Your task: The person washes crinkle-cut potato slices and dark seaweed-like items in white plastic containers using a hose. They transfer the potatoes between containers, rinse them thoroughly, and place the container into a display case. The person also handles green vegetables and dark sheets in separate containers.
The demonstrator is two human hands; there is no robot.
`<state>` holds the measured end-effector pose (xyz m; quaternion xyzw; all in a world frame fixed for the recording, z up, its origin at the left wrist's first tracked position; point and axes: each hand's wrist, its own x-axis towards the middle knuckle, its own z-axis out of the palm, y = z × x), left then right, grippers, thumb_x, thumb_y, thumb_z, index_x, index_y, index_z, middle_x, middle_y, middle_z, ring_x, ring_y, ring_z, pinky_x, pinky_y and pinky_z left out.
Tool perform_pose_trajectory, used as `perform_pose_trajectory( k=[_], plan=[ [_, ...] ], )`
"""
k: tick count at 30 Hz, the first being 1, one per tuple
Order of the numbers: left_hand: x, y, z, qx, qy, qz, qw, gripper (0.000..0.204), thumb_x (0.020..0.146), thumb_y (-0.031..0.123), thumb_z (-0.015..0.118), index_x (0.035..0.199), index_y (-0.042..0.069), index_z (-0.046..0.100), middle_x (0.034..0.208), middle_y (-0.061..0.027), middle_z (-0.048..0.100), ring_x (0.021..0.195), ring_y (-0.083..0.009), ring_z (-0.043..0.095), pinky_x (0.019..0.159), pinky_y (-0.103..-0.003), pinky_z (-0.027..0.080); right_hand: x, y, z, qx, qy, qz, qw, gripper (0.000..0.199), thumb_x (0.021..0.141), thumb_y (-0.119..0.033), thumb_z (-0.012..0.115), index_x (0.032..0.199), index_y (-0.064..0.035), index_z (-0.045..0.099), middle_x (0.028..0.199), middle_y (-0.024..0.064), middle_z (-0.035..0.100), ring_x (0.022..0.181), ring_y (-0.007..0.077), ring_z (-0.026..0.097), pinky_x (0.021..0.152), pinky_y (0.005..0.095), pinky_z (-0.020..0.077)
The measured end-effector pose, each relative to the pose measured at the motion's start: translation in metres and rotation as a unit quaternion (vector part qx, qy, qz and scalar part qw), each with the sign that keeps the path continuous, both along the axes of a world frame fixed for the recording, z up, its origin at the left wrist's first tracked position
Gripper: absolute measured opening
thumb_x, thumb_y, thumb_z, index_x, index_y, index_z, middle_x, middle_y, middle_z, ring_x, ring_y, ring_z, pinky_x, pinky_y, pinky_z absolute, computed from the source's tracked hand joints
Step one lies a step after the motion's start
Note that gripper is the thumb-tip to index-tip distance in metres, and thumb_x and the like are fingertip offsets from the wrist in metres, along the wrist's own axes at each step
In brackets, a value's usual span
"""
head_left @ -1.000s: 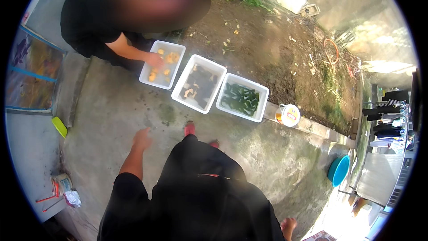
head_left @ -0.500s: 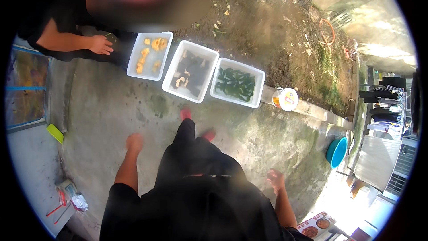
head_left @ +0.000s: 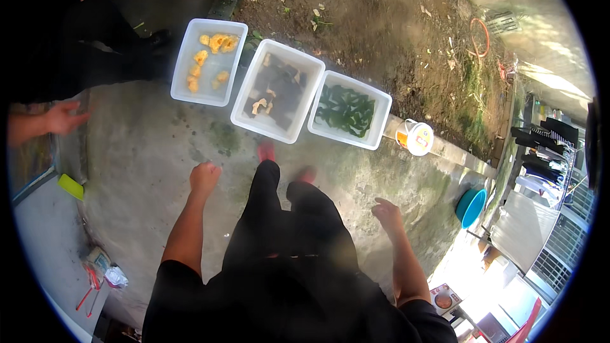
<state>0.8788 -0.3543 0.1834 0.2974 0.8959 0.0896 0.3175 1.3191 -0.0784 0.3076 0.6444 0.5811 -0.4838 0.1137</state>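
Left hand [head_left: 206,178] is hanging loosely curled, can't tell if empty; white middle tub [head_left: 262,132] is lying ahead-right of it, long axis running away; right hand [head_left: 387,214] is hanging part-spread, nearer white end tub [head_left: 341,141], which is sitting ahead-left of it

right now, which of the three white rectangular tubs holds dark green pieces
The rightmost white rectangular plastic tub, nearest the round white bucket: only it holds dark green pieces. The left tub has yellow pieces, the middle tub dark and pale ones.

top [head_left: 254,305] and trousers [head_left: 262,197] are black, shoes [head_left: 266,151] reddish.
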Motion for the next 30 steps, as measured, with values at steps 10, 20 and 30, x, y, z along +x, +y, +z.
perform_pose_trajectory(
  k=[10, 20, 30],
  plan=[
    [0.028, 0.071, -0.085, 0.109, -0.055, 0.063, 0.991, 0.033, 0.075, 0.017, 0.063, 0.107, 0.009, 0.061, 0.099, -0.0130, 0.063, 0.096, -0.0304, 0.058, 0.082, -0.040, 0.047, -0.019, 0.024, -0.121, -0.047, 0.003, 0.040, 0.998, 0.032, 0.071, -0.015, 0.066, 0.100, -0.0008, 0.065, 0.076, 0.0082, 0.067, 0.072, 0.0131, 0.063, 0.069, 0.0269, 0.0492],
    [0.217, 0.191, -0.149, 0.168, -0.340, 0.213, 0.901, 0.026, 0.081, 0.018, 0.062, 0.105, 0.007, 0.061, 0.089, -0.0122, 0.065, 0.083, -0.0224, 0.065, 0.073, -0.033, 0.050, -0.206, 0.100, -0.285, 0.092, 0.120, 0.177, 0.972, 0.019, 0.073, -0.020, 0.068, 0.076, -0.0014, 0.062, 0.062, 0.0082, 0.059, 0.057, 0.0153, 0.055, 0.056, 0.0304, 0.0446],
    [0.251, 0.211, -0.218, 0.262, -0.387, 0.266, 0.843, 0.023, 0.084, 0.010, 0.060, 0.106, 0.005, 0.059, 0.089, -0.0097, 0.064, 0.078, -0.0164, 0.064, 0.070, -0.027, 0.051, -0.371, 0.139, -0.436, 0.225, 0.128, 0.242, 0.935, 0.021, 0.073, -0.020, 0.066, 0.087, -0.0041, 0.063, 0.080, 0.0120, 0.065, 0.076, 0.0270, 0.063, 0.070, 0.0358, 0.0491]
  ],
)
